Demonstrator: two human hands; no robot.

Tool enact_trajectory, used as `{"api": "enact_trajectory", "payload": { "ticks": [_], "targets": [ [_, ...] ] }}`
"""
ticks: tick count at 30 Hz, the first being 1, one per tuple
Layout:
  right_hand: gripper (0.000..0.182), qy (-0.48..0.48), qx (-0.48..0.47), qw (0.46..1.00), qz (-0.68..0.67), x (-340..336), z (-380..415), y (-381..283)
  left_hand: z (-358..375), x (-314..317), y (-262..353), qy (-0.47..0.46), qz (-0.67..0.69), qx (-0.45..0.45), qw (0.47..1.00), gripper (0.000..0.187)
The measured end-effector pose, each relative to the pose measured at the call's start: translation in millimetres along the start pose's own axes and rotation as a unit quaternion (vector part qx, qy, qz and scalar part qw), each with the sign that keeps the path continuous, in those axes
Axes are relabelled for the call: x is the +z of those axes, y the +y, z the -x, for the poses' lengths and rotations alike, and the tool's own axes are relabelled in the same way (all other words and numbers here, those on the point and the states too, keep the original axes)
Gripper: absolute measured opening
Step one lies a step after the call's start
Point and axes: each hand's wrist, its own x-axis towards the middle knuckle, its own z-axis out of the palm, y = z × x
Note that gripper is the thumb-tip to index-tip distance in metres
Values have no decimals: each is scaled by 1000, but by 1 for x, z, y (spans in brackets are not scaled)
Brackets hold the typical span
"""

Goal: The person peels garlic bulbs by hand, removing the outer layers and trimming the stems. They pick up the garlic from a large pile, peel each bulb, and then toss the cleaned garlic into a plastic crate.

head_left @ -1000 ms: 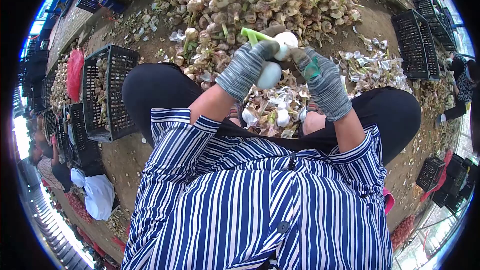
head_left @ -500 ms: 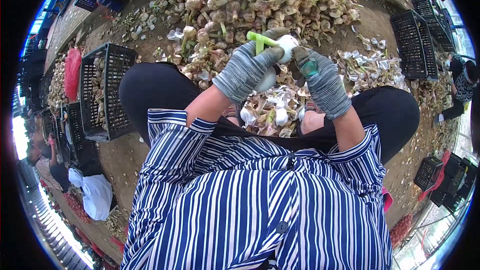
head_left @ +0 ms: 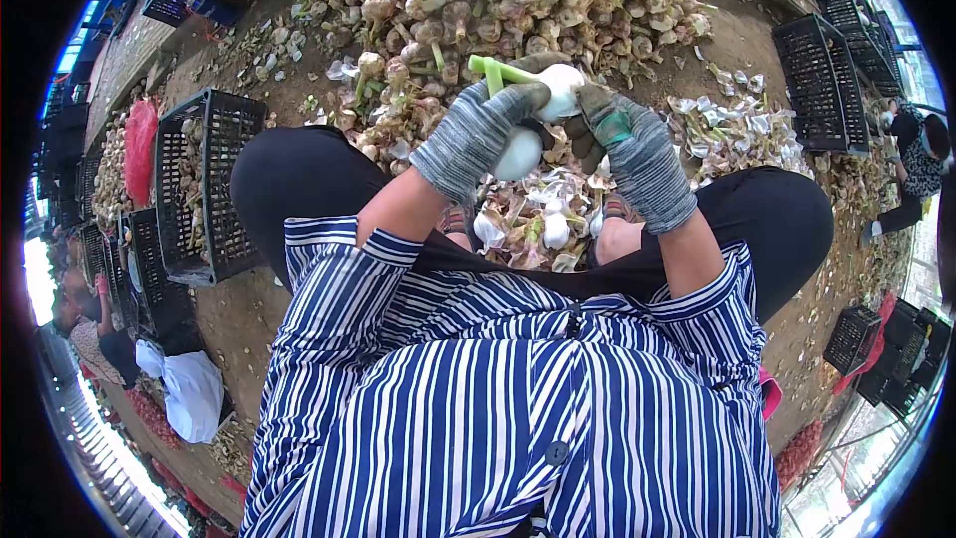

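My gloved left hand (head_left: 490,125) is closed around the green stems of garlic. A peeled white garlic bulb (head_left: 560,95) shows above its thumb, and a second white bulb (head_left: 518,154) hangs below the same hand. My gloved right hand (head_left: 619,130) has its thumb and fingers pinched at the right side of the upper bulb; the exact contact is partly hidden. Beneath both hands, peeled skins (head_left: 538,229) and a few whitish bulbs lie on the ground between my feet.
A large heap of unpeeled garlic (head_left: 518,0) lies in front. Loose skins (head_left: 737,134) spread at the right. Black crates stand on the left (head_left: 207,184) and right (head_left: 822,85). A white sack (head_left: 189,394) sits at lower left. Other people (head_left: 918,154) work at both sides.
Both hands have shifted slightly left with the garlic. The upper bulb has turned a little, and the lower bulb shows more fully below my left hand.
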Motion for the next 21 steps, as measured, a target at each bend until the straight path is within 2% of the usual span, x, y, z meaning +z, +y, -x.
{"api": "enact_trajectory", "payload": {
  "ticks": [2, 3, 6, 7, 8, 9, 11, 14, 15, 17, 18, 20, 21],
  "targets": [
    [31, 11, -38, 998, -42, 1, 0, 5, 1, -3, 6, 10, 42, -68, 997, 47],
    [31, 11, -38, 998, -42, -1, -1, 5, 1, -2, 5, 10, 42, -69, 997, 47],
    [32, -15, -38, 995, -88, -1, -3, 1, 1, 5, -1, 14, 9, 16, 1000, 45],
    [32, 20, -16, 1000, 0, 3, -3, -4, 1, 7, -4, 14, 9, 16, 1000, 45],
    [32, 54, 6, 995, 88, 5, -2, -7, 1, 9, -7, 21, -23, 52, 998, 46],
    [32, 55, 5, 995, 87, 5, -2, -7, 0, 10, -9, 28, -56, 89, 994, 47],
    [31, 72, -22, 994, 83, 6, -1, -4, -1, 8, -7, 25, -20, 88, 996, 48],
    [28, 56, -2, 993, 100, 4, 1, -11, -5, 5, -4, 51, 90, -49, 993, 41],
    [28, 56, -2, 993, 100, 2, 0, -10, -5, 3, -4, 52, 90, -48, 993, 41],
    [25, 67, -30, 959, 274, -1, -1, -10, -2, 3, 4, 80, 187, -76, 976, 46],
    [25, 67, -31, 959, 274, -3, -2, -9, -6, 0, 2, 62, 234, -80, 967, 48],
    [23, 103, -56, 898, 424, -8, -5, -5, -3, -7, 9, 30, 230, -78, 970, 45],
    [23, 104, -58, 898, 424, -11, -5, -5, -2, -10, 12, -3, 226, -75, 971, 43]
  ]
}}
